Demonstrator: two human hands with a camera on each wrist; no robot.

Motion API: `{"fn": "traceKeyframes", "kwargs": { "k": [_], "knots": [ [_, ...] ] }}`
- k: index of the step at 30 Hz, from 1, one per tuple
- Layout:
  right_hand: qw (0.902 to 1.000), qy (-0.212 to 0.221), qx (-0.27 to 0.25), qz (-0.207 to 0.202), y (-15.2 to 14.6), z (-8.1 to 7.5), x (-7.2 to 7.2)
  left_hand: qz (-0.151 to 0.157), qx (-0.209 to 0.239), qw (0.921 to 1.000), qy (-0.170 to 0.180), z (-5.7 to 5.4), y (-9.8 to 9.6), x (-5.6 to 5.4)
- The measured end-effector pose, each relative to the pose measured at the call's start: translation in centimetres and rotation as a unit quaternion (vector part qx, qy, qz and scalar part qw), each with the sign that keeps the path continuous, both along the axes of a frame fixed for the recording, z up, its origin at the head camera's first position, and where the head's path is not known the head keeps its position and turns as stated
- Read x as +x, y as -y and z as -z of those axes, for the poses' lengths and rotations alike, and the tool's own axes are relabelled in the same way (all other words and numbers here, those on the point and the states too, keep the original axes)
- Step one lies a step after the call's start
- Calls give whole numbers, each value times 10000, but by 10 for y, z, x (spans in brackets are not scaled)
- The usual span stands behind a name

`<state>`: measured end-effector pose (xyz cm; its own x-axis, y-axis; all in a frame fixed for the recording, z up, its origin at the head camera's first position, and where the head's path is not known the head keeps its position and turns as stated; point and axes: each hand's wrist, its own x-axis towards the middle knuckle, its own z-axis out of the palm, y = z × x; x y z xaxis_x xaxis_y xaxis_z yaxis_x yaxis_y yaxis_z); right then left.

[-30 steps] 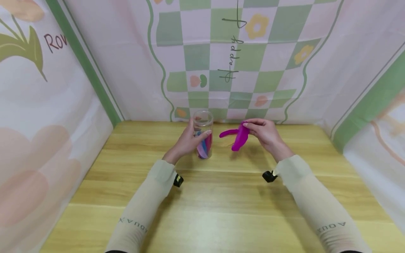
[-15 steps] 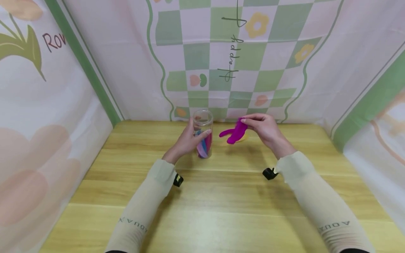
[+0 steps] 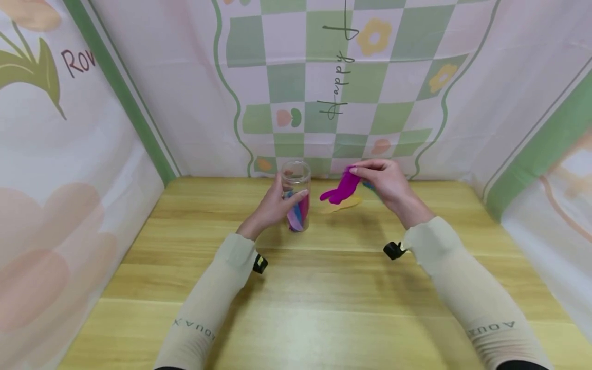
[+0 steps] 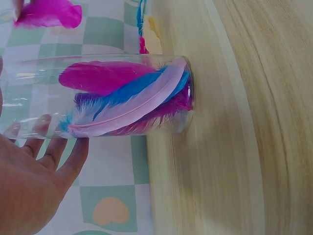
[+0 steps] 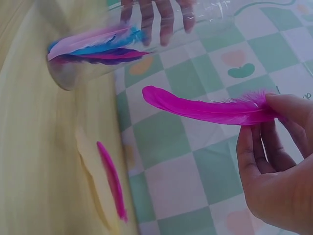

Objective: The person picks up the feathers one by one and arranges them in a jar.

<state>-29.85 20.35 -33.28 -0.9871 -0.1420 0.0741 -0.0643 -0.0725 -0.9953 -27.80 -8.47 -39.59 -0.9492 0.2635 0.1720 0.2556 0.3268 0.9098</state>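
Observation:
My left hand (image 3: pixel 275 204) grips a clear glass jar (image 3: pixel 296 172) that stands upright on the table, thumb across its near side. Inside the jar lean several feathers: a pale pink feather (image 4: pixel 142 105), a blue feather (image 4: pixel 129 90), a magenta feather (image 4: pixel 105 76) and darker purple ones. My right hand (image 3: pixel 386 182) pinches another magenta feather (image 5: pixel 210 108) by its fluffy end, in the air to the right of the jar. Below it, a yellow feather (image 5: pixel 95 183) and one more magenta feather (image 5: pixel 112 181) lie on the table. A blue feather (image 3: pixel 370 187) shows partly behind my right hand.
The wooden table (image 3: pixel 296 298) ends at the back against a cloth with a green and white check pattern (image 3: pixel 324 82). Cloth walls also close off the left and right sides. Small black devices (image 3: pixel 394 251) sit at both wrists.
My right hand has risen slightly, and the magenta feather in it has swung up and left toward the jar. More of the yellow and blue feathers shows. The left hand and jar stay put.

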Motion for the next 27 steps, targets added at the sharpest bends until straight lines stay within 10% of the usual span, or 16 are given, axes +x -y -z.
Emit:
{"fn": "traceKeyframes", "kwargs": {
  "k": [27],
  "knots": [
    [9998,-98,46,-143,10,-22,0,47,-10,10000,-28,-1,0,0]
  ]
}}
